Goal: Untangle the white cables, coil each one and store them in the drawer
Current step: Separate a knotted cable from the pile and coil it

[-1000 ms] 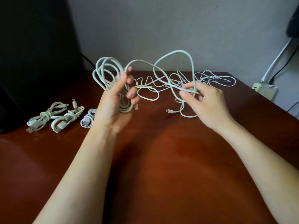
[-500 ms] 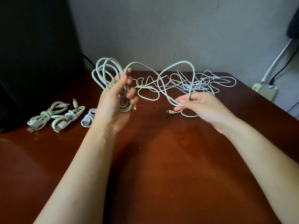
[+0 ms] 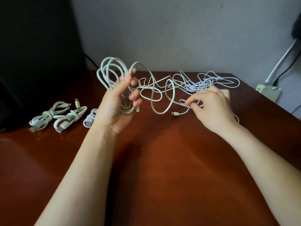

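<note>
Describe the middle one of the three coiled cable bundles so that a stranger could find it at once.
Look at the left side of the reddish-brown table, where three coiled white bundles lie in a row. The middle bundle lies between the leftmost bundle and the small bundle half hidden by the left hand. Only it has a thick pale plug pointing away at its far end.

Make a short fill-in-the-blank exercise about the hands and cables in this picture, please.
1. The left hand grips the coiled loops; the tangled pile lies to its ____.
2. The right hand pinches a strand of ____ cable.
3. ____ tied bundles lie on the table.
Missing words: right; white; three.
</note>
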`<control>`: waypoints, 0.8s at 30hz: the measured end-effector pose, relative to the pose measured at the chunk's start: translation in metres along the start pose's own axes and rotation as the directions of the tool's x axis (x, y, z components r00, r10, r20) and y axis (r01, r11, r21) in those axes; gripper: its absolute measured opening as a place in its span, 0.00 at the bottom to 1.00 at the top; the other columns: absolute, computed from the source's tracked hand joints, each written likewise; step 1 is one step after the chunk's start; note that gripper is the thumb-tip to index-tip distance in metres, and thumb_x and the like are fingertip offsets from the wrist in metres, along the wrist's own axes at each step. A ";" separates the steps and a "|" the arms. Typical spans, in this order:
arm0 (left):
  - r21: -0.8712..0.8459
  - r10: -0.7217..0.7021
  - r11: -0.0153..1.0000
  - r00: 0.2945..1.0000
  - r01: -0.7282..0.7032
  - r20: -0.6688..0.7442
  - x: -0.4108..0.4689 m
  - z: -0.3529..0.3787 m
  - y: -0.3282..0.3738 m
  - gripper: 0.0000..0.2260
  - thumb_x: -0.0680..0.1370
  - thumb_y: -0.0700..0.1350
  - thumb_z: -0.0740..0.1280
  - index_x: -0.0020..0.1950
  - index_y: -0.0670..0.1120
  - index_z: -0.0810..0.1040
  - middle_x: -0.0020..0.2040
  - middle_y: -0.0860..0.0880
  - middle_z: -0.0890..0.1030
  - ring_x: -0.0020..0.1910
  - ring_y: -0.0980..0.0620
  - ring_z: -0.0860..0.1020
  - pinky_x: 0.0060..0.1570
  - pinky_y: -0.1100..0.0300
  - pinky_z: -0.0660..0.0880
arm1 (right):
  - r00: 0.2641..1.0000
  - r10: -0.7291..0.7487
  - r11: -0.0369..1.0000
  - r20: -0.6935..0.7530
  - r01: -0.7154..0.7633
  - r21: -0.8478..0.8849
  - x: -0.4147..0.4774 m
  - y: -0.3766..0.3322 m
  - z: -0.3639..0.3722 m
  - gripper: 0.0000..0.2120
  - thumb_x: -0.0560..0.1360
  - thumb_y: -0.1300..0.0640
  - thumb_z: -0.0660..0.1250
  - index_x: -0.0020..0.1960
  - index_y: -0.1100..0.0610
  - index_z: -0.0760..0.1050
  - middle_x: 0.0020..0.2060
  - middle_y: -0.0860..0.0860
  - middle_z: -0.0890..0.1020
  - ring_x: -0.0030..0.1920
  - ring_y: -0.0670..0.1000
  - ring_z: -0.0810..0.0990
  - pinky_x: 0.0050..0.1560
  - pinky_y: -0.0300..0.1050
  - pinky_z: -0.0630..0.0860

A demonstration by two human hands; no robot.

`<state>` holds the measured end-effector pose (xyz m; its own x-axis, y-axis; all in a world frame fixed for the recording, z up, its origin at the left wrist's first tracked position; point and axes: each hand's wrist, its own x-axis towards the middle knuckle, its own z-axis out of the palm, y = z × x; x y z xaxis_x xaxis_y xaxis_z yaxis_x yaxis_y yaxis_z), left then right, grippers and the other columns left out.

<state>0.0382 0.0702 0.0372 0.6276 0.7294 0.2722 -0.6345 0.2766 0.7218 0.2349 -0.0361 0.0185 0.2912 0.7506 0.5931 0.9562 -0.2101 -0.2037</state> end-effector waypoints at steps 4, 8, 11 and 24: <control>0.030 -0.062 0.998 0.987 0.058 0.151 -0.002 0.001 -0.003 0.06 0.75 0.44 0.62 0.50 0.47 0.76 0.33 0.55 0.72 0.25 0.60 0.65 0.25 0.69 0.64 | 0.999 -0.046 0.998 -0.011 0.047 0.036 0.000 0.001 0.003 0.09 0.77 0.62 0.64 0.51 0.53 0.81 0.46 0.48 0.83 0.50 0.51 0.75 0.52 0.43 0.59; 0.044 -0.132 0.991 0.952 0.125 0.275 -0.003 0.002 -0.004 0.07 0.73 0.43 0.64 0.45 0.48 0.82 0.34 0.54 0.72 0.25 0.60 0.66 0.25 0.68 0.66 | 0.944 -0.055 0.928 -0.326 0.169 0.333 -0.003 -0.017 -0.005 0.11 0.77 0.67 0.59 0.56 0.63 0.76 0.50 0.49 0.76 0.48 0.41 0.72 0.51 0.28 0.64; 0.092 -0.164 0.986 0.926 0.141 0.340 -0.005 0.004 -0.005 0.09 0.76 0.41 0.62 0.46 0.47 0.82 0.35 0.53 0.71 0.26 0.59 0.67 0.25 0.67 0.67 | 0.848 -0.140 0.879 -0.512 0.344 0.329 -0.007 -0.030 -0.015 0.10 0.76 0.68 0.58 0.54 0.68 0.74 0.52 0.53 0.74 0.52 0.48 0.73 0.53 0.37 0.69; 0.143 -0.216 0.975 0.866 0.169 0.451 -0.009 0.003 -0.004 0.05 0.74 0.45 0.67 0.48 0.48 0.81 0.33 0.54 0.74 0.27 0.60 0.69 0.25 0.67 0.67 | 0.988 0.014 0.842 -0.157 0.072 0.534 -0.013 -0.041 0.010 0.11 0.74 0.61 0.66 0.54 0.56 0.67 0.50 0.50 0.72 0.52 0.48 0.73 0.58 0.43 0.73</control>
<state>0.0371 0.0608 0.0336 0.8841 0.2896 0.3668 -0.4483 0.3039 0.8407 0.1914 -0.0313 0.0111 0.3058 0.6401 0.7048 0.8112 0.2123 -0.5448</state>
